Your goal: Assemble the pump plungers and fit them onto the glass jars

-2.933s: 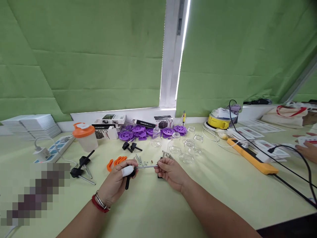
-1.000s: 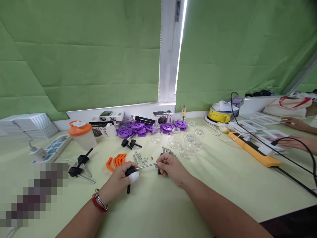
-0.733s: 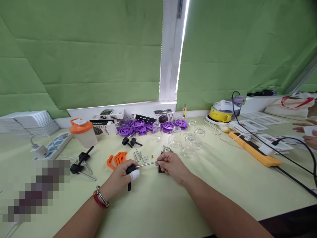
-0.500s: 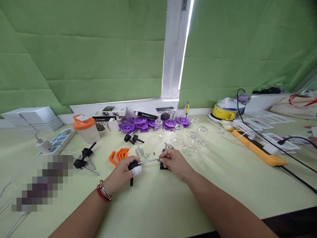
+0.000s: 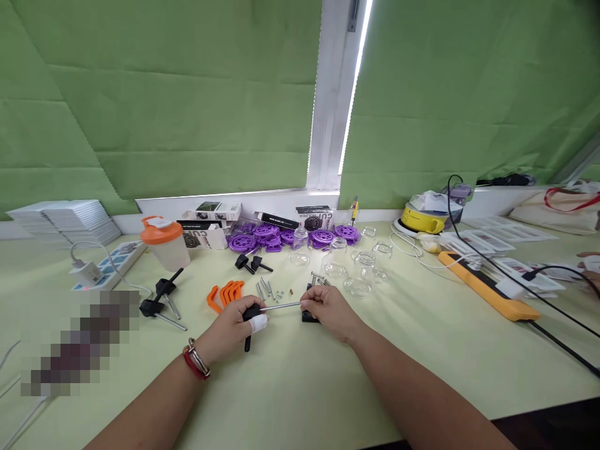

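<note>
My left hand [image 5: 237, 319], with white tape on its thumb, is closed round the black head of a metal rod [image 5: 281, 306]. A black bar pokes out below that hand. At the rod's right end, the fingertips of my right hand [image 5: 328, 309] are pinched; a small part may be between them, but I cannot make it out. A dark block [image 5: 308, 316] is partly hidden beneath my right hand. Springs [image 5: 320, 277] lie just behind it. Orange curved handles [image 5: 229, 292] and small metal pins [image 5: 266, 289] lie beyond my left hand.
Similar black parts with rods [image 5: 162, 297] lie to the left, near an orange-lidded bottle [image 5: 164, 240]. Purple wheel-shaped pieces [image 5: 267, 236] and clear jars [image 5: 364, 265] stand at the back. A yellow power strip [image 5: 487, 290] and cables occupy the right; another person's hand [image 5: 589, 265] shows there.
The view has shifted slightly. Both hands keep their grips on the rod, and nothing has clearly been picked up or put down.
</note>
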`<action>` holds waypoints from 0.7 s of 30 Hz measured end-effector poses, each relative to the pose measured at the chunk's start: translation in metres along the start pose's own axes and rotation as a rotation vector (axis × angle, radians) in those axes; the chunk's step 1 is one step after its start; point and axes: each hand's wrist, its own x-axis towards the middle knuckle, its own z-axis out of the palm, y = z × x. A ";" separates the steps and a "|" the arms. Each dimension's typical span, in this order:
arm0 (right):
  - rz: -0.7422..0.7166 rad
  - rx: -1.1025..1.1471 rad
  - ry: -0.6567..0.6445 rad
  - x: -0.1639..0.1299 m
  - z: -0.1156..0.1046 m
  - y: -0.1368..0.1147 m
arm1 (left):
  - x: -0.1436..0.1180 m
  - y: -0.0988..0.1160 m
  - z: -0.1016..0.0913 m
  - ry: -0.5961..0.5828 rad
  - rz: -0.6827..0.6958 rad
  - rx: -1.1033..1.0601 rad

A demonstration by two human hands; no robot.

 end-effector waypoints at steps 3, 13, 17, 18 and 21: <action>-0.023 -0.083 -0.016 -0.001 0.000 0.000 | 0.000 0.000 0.000 0.006 0.006 0.009; -0.079 -0.328 -0.082 -0.002 0.000 -0.004 | -0.001 0.002 0.000 -0.016 -0.015 0.004; -0.048 -0.286 -0.078 -0.003 -0.001 -0.005 | -0.001 0.002 -0.001 0.007 0.011 0.014; -0.028 -0.258 -0.072 -0.003 -0.002 -0.005 | -0.001 0.003 -0.002 0.016 0.020 0.022; 0.005 -0.190 -0.062 -0.005 -0.002 -0.007 | -0.001 0.004 -0.001 0.034 0.034 0.039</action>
